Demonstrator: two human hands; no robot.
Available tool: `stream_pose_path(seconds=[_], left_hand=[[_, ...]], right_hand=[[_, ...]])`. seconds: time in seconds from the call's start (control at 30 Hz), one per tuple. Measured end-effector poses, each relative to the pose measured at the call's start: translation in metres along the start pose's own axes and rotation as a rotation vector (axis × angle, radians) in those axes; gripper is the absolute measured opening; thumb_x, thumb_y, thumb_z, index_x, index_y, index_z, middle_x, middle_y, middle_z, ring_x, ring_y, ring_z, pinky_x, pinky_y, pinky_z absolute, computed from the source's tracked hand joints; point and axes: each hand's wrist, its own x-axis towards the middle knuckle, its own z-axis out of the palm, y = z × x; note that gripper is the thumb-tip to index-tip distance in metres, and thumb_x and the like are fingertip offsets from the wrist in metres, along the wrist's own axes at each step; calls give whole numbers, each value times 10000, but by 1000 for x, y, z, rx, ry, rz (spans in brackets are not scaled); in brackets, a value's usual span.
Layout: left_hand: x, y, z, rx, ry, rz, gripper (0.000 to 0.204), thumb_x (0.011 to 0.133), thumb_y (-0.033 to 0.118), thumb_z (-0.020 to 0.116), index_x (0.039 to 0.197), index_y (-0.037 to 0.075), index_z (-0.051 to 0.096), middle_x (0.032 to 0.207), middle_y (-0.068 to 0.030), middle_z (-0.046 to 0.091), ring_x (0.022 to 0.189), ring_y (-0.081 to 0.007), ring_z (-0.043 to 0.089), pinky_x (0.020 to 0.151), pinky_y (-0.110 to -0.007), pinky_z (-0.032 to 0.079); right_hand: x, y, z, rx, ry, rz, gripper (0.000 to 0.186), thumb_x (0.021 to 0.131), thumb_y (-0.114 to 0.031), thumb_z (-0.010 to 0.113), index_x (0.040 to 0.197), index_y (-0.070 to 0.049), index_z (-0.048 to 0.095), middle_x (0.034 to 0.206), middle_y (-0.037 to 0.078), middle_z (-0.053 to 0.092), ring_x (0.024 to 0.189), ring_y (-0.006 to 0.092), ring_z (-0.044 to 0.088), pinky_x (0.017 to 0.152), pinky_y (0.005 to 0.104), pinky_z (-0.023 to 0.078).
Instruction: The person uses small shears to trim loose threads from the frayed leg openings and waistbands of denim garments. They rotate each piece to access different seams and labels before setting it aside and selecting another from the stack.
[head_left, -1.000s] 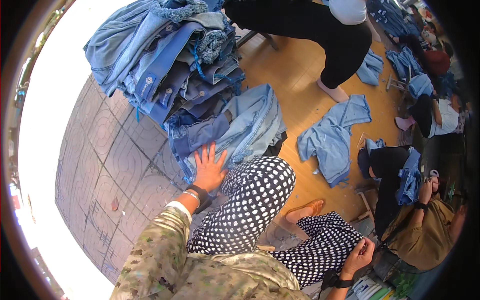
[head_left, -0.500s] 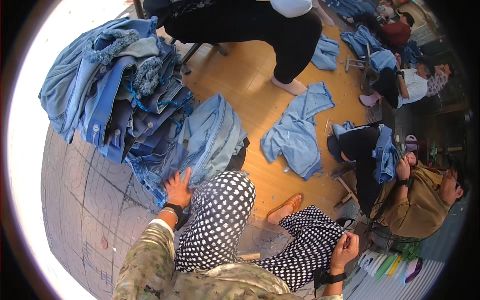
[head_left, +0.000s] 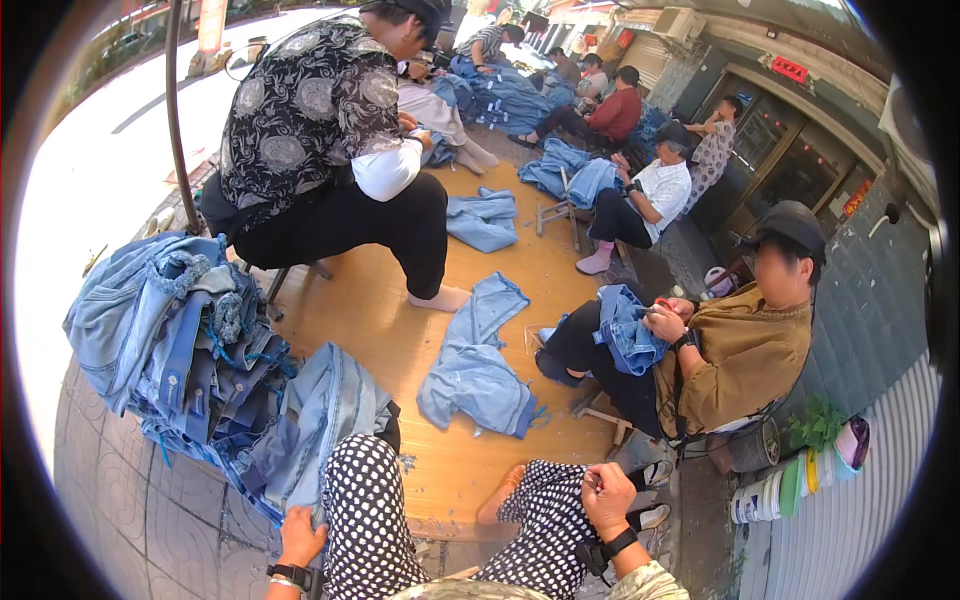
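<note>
Denim (head_left: 325, 425) unlifted, view just tipped upward.
Left hand (head_left: 301, 541) loose-fingered against denim; right hand (head_left: 609, 497) curled closed, contents unclear.

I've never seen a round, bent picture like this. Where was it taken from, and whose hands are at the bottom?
There's no robot here. A wide fisheye camera on a person's head looks down, so straight edges bend. Both bare hands at the bottom are the wearer's. The left hand is by the lower edge of a denim pile; whether it grips cloth isn't clear. The right hand is curled at the knee of the dotted trousers; whether it holds something small, I can't tell. On the orange-brown floor ahead lies a blue denim garment. Another person, in brown, holds blue denim.
</note>
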Motion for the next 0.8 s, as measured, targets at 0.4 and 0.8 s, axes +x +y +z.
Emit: stream_pose_path(seconds=[0.4, 0.8], left_hand=[[-121, 171, -129, -43, -487, -343, 469, 902, 298, 543, 1269, 9, 507, 1223, -258, 548, 1150, -401, 508, 954, -446, 412], [-87, 1, -38, -422, -80, -224, 314, 908, 237, 563, 1119, 6, 546, 1058, -192, 594, 978, -302, 553, 821, -380, 443]], right_hand=[[-7, 17, -4, 89, 72, 25, 108, 683, -44, 680, 763, -80, 617, 687, 62, 566, 549, 223, 543, 517, 333, 434], [-13, 21, -7, 105, 28, 84, 129, 675, -77, 680, 790, -102, 627, 734, 53, 598, 623, 255, 596, 560, 354, 464]])
